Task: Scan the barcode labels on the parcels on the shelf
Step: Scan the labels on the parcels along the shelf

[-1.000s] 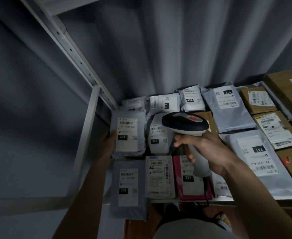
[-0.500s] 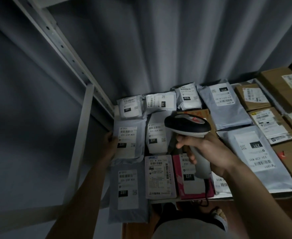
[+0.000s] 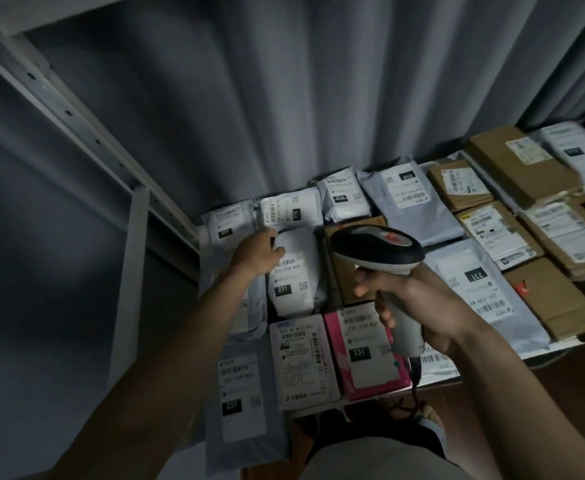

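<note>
Two hands: right (image 3: pixel 419 306) grips grey scanner (image 3: pixel 381 252), left (image 3: pixel 258 254) pinches white 231-labelled parcel (image 3: pixel 296 275).

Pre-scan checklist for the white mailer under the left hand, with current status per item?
1. Scanner gripped: ok, right hand is curled round its handle.
2. Left hand on target: ok, fingers grip the top edge of the white mailer.
3. Barcode exposed: ok, the strip above "231-239 K01" shows beside the fingers.
4. Label flat: cannot tell, the bag looks puffy.
5. Scanner aimed at that label: cannot tell, no beam is visible.
6. Cable free: ok, it hangs below the handle in front of the shelf edge.
</note>
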